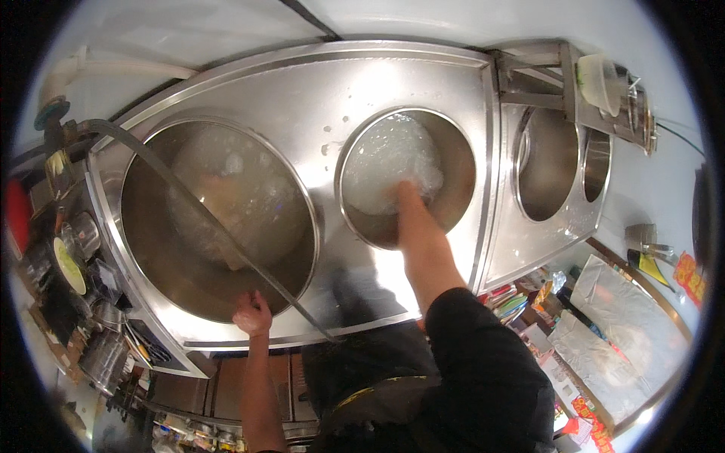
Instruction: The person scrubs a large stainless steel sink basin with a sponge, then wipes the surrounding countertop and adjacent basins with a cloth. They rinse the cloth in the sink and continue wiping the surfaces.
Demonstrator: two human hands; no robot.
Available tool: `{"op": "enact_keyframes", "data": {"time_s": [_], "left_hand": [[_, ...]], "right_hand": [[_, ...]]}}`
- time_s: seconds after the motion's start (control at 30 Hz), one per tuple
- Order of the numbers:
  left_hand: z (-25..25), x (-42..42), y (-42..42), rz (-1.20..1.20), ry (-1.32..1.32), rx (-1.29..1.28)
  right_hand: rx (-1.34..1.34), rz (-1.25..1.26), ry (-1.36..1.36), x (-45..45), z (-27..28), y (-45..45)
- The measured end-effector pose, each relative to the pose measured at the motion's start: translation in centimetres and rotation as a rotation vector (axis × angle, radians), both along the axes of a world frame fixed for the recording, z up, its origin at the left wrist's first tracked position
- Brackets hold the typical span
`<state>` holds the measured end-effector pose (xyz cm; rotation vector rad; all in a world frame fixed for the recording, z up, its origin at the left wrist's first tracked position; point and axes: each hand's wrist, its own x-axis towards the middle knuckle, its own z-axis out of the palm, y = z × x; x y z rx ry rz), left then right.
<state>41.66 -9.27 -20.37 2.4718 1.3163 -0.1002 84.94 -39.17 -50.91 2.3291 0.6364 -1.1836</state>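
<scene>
My left hand point(252, 315) is at the front rim of the large round well point(141, 257) on the left, its fingers loosely curled and nothing visible in them. Cloudy liquid with foam fills that well, and a pale shape beneath the surface is too blurred to name. Over the smaller round well point(461, 170) to the right, my right hand point(405, 189) reaches down to bubbling water point(388, 153). Its fingers are hidden, so I cannot tell what they hold. Both wells are set in a stainless-steel counter point(323, 85).
A long grey pipe point(226, 235) slants across the left well to the front edge. More round wells point(546, 170) lie at right, near a metal stand point(535, 99) and a plastic tub point(597, 85). Metal pots point(105, 359) and a bowl point(69, 266) stand at left.
</scene>
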Motion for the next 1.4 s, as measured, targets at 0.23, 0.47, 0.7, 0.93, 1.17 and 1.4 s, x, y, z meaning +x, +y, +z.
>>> {"op": "enact_keyframes", "data": {"time_s": [0.23,0.47,0.7,0.93,1.17,1.4], "left_hand": [[0.4,-0.1,0.3,-0.07,-0.066,0.003],[0.7,-0.3,-0.2,-0.034,-0.027,-0.055],[0.5,0.1,0.3,-0.06,-0.107,-0.031],[0.6,-0.2,0.1,-0.051,-0.025,-0.008],[1.2,0.5,0.4,-0.043,0.021,-0.004],[0.7,-0.1,-0.4,0.005,-0.007,-0.039]], "right_hand": [[-0.016,-0.101,-0.081,5.7,0.3,-0.8],[-0.091,0.078,-0.144,12.3,10.3,13.3],[0.515,0.357,0.228,7.0,-3.0,11.3],[0.66,0.221,0.086,7.5,-3.9,10.3],[0.475,-0.205,-0.211,10.4,3.0,10.1],[0.156,-0.562,-0.363,5.3,0.2,1.5]]}}
